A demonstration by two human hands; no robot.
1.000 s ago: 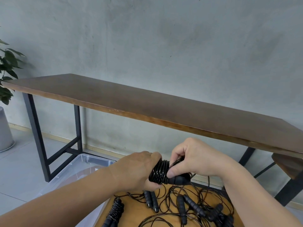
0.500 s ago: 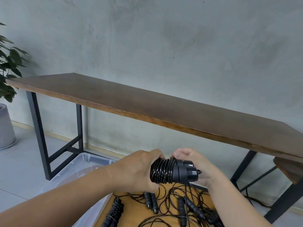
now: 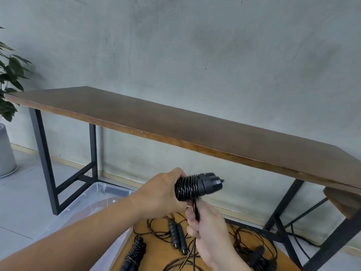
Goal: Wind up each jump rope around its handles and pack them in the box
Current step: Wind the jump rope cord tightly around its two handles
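Your left hand (image 3: 166, 194) holds the wound handles (image 3: 197, 187) above the counter (image 3: 254, 243); your right hand (image 3: 207, 229) grips the loose rope (image 3: 194, 209) below them. Slacken that rope and the coils may spring off; it could also snag the tangled ropes (image 3: 244, 245) near the counter's far edge.

This looks like a plain work room, because it has a bare grey wall (image 3: 195, 45), a grey tiled floor (image 3: 23, 202), a long brown table (image 3: 175, 126) on black metal legs and a green plant (image 3: 9, 79) in a grey pot.
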